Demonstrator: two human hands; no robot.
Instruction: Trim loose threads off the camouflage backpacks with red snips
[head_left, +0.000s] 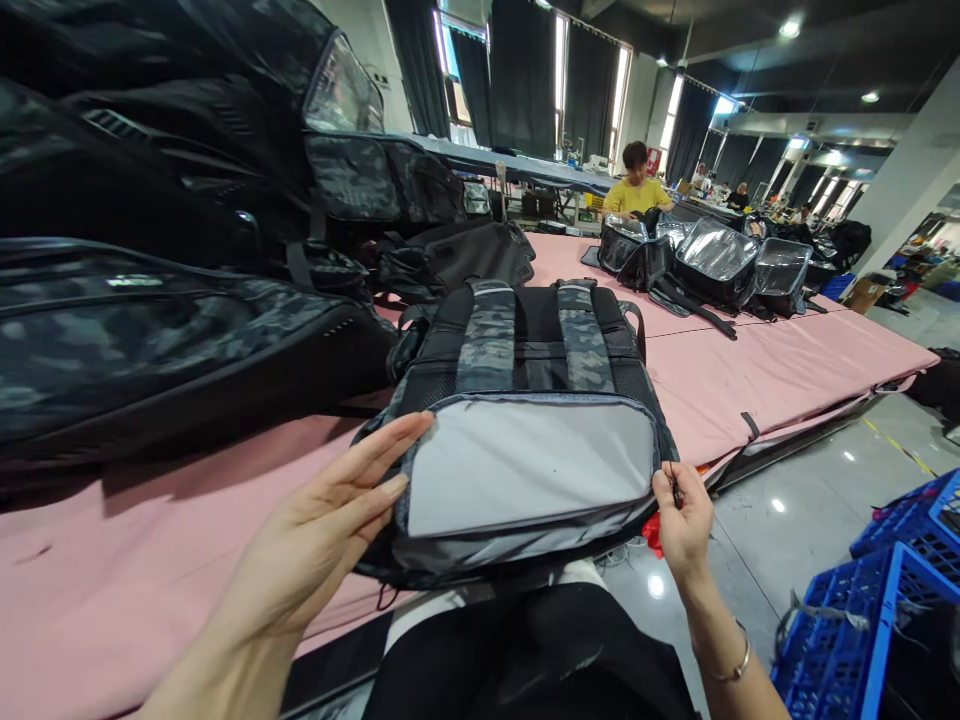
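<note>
A black and grey camouflage backpack (495, 345) lies at the table's near edge, its shoulder straps facing up and away from me. Its near compartment gapes, exposing a pale grey lining (529, 465) edged by a dark zipper. At the left side of that opening, my left hand (322, 520) has its fingers stretched out, with fingertips and thumb touching the edge. My right hand (684, 515) is closed in a pinch at the opening's right edge. A small dark thing shows between its fingers, too small to make out. Something red (652, 535) hangs just below that hand.
Large camouflage bags (150, 350) are piled on the left of the pink-covered table (750, 370). Silver-lined bags (716, 255) stand farther back, near a person in a yellow shirt (637, 192). Blue crates (840, 625) sit on the floor at right.
</note>
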